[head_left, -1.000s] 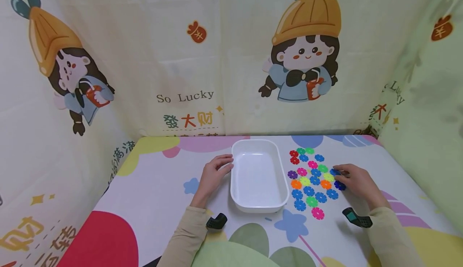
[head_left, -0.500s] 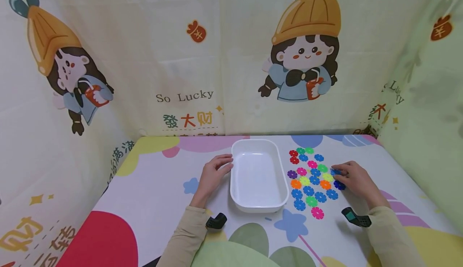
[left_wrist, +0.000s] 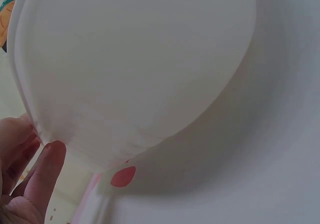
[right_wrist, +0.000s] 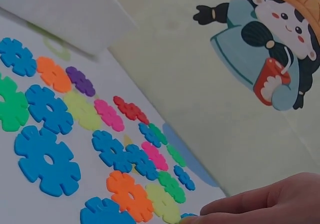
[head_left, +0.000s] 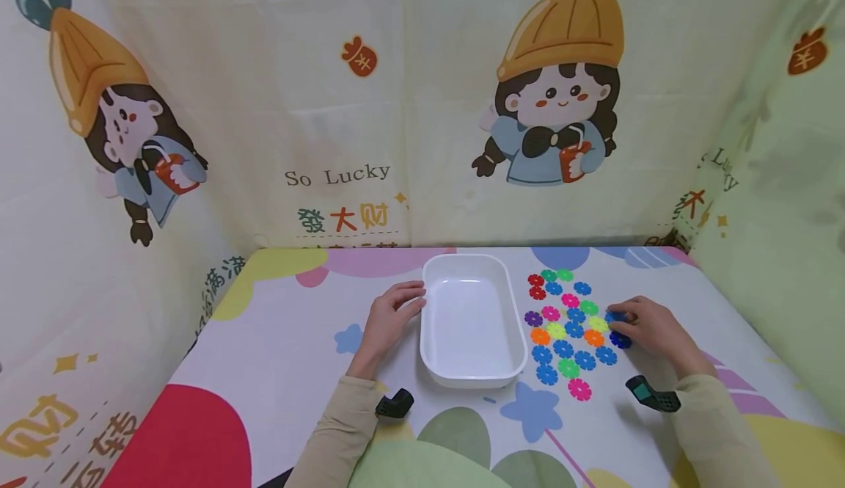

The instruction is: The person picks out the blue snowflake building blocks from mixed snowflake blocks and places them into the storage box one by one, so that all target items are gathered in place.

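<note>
A deep white plastic tray (head_left: 474, 334) stands in the middle of the table, nothing inside it. My left hand (head_left: 386, 323) touches its left rim; in the left wrist view, the fingertips (left_wrist: 56, 151) lie against the outer wall. To the right of the tray, several flat, notched snowflake discs are spread out. At their right edge my right hand (head_left: 653, 330) reaches down, fingertips at a blue disc (head_left: 614, 316) that they partly cover. A dark blue disc (head_left: 620, 340) lies just below those fingers. In the right wrist view, the fingers are cut off at the bottom.
Other discs lie flat between tray and right hand, including a pink one (head_left: 579, 390) nearest me, a purple one (head_left: 533, 318) beside the tray and red ones (head_left: 537, 293) farther back. A printed cloth covers the table (head_left: 290, 341); a patterned curtain (head_left: 436, 106) hangs behind.
My right hand has shifted only very slightly about the blue disc. The left hand, tray and other discs keep their places.
</note>
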A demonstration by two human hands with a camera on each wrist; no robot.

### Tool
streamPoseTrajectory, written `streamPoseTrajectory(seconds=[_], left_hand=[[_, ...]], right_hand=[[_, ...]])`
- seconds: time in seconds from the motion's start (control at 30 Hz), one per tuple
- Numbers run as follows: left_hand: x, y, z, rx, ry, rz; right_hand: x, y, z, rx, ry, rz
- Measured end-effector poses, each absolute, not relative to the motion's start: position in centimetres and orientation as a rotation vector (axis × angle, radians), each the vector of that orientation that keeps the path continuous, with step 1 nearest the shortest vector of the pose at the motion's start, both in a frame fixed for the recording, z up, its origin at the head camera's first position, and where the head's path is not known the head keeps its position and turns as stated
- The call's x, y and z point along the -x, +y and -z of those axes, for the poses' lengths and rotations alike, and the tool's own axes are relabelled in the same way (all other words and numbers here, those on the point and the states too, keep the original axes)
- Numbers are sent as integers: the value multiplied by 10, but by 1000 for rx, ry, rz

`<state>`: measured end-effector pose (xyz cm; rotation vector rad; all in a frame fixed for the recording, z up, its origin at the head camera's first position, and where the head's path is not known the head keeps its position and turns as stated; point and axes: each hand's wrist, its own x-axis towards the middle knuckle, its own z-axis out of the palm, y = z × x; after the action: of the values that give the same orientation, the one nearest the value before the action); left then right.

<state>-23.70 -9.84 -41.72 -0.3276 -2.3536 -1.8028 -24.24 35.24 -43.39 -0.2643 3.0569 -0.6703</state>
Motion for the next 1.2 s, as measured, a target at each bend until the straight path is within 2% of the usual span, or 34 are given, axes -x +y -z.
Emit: streamPoseTrajectory(seconds=[0.33, 1.2], left_hand=[[237, -99, 416, 336, -2346, 1808], [237, -99, 417, 306, -2358, 1817]], right_hand=[[240, 338, 422, 162, 3074, 743], [250, 236, 367, 515, 3192, 878]])
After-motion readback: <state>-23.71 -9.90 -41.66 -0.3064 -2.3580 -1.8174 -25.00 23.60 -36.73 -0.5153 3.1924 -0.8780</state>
